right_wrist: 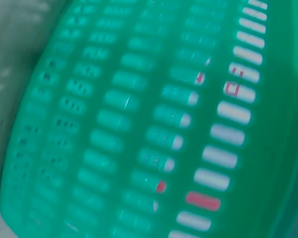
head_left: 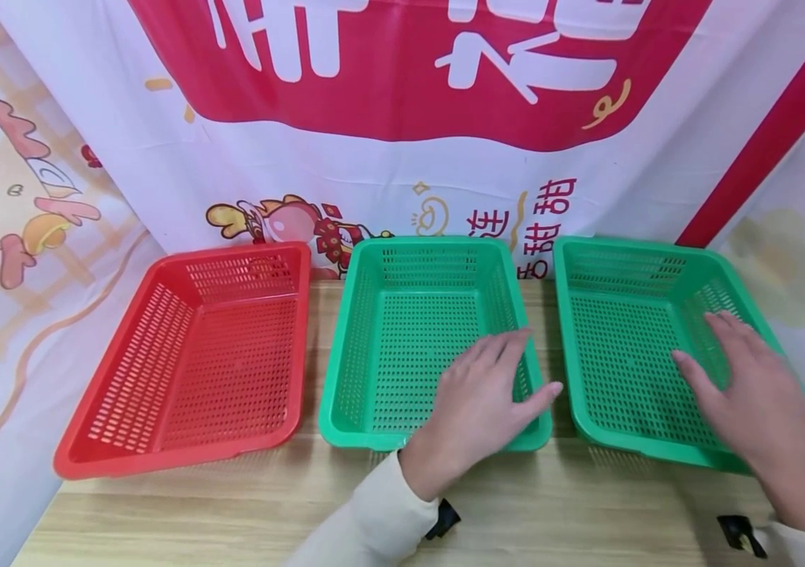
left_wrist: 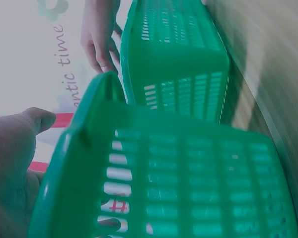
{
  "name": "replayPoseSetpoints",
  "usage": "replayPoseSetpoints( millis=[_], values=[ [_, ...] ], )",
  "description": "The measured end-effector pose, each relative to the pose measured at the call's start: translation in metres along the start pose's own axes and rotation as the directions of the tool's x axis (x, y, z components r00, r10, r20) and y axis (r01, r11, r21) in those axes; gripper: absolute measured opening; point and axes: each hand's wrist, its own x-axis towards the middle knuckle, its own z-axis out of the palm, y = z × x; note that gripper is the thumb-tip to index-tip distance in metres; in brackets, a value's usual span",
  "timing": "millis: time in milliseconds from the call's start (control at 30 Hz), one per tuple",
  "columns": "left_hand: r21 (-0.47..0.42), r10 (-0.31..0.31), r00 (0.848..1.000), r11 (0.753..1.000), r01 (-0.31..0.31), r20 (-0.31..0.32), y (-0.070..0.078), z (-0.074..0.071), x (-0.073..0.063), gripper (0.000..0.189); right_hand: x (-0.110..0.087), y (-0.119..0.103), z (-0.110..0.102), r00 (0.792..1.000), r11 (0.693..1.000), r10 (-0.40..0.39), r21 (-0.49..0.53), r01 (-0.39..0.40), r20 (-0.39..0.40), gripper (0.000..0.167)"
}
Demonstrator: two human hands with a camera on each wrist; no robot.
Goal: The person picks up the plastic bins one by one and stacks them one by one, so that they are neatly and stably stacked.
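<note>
Over the right side of the middle green plastic basket (head_left: 335,378) is my left hand (head_left: 476,394), its fingers loosely extended and the thumb pointing right past the rim. The left wrist view shows part of this hand (left_wrist: 12,163) beside the near basket wall (left_wrist: 164,173), gripping nothing. My right hand (head_left: 757,394) hovers over the front right part of the other green basket (head_left: 569,346), thumb and fingers spread apart with nothing between them. In the right wrist view, slotted green basket wall (right_wrist: 154,124) fills most of the frame and the hand is hidden.
A red plastic basket (head_left: 69,449) stands at the left on the wooden table (head_left: 232,520). All three baskets are in a row against a printed cloth backdrop (head_left: 402,181). Narrow gaps separate them, and bare wood runs along the front.
</note>
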Motion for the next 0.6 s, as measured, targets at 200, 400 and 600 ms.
replayPoseSetpoints(
  millis=[200, 400, 600],
  values=[
    [-0.104, -0.029, 0.999, 0.994, 0.033, 0.044, 0.012, 0.005, 0.008, 0.076, -0.002, 0.016, -0.001, 1.0, 0.999, 0.011, -0.034, -0.012, -0.029, 0.071],
    [-0.126, -0.006, 0.999, 0.992, 0.011, 0.037, 0.021, 0.012, 0.018, 0.078, -0.002, 0.031, -0.007, 1.0, 0.999, 0.029, -0.033, -0.029, 0.003, 0.075],
    [-0.212, -0.006, 0.998, 0.977, 0.018, 0.058, 0.03, 0.018, 0.026, 0.073, -0.001, 0.041, -0.008, 1.0, 0.999, 0.018, -0.039, -0.019, -0.016, 0.074]
  ],
)
